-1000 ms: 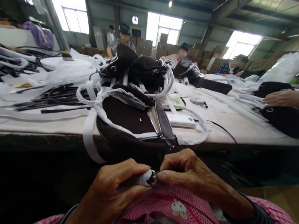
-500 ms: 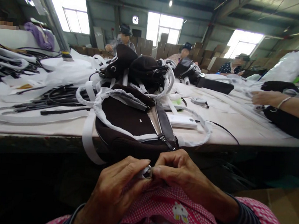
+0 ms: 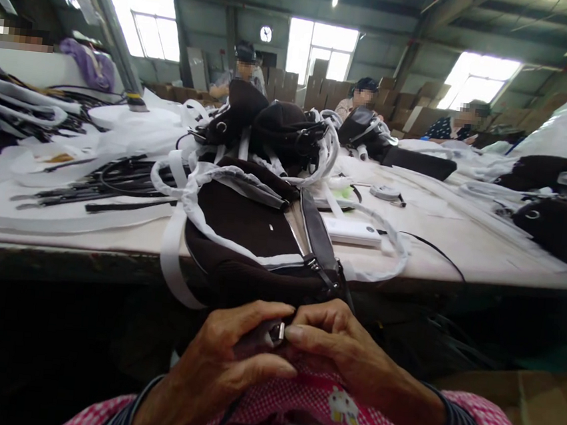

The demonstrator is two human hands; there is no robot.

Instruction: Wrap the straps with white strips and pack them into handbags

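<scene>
Low in front of my body, my left hand curls around a dark strap end, its thumb and forefinger standing apart. A small shiny metal buckle shows at that end, between the two hands. The thumb and bent forefinger of my right hand pinch at the buckle's edge; what lies inside that pinch is mostly hidden. Just beyond my hands, a dark brown bag with white-wrapped handles overhangs the table's front edge, its zipper and side strap facing me.
More dark bags are heaped behind. Black straps lie to the left, a white box-shaped device with a cable to the right. Another black bag rests far right. Several people sit across the white table. A metal post rises left.
My left thumb and forefinger have spread apart, leaving the buckle more exposed. The view has shifted slightly. A co-worker's arm at the right has gone from view.
</scene>
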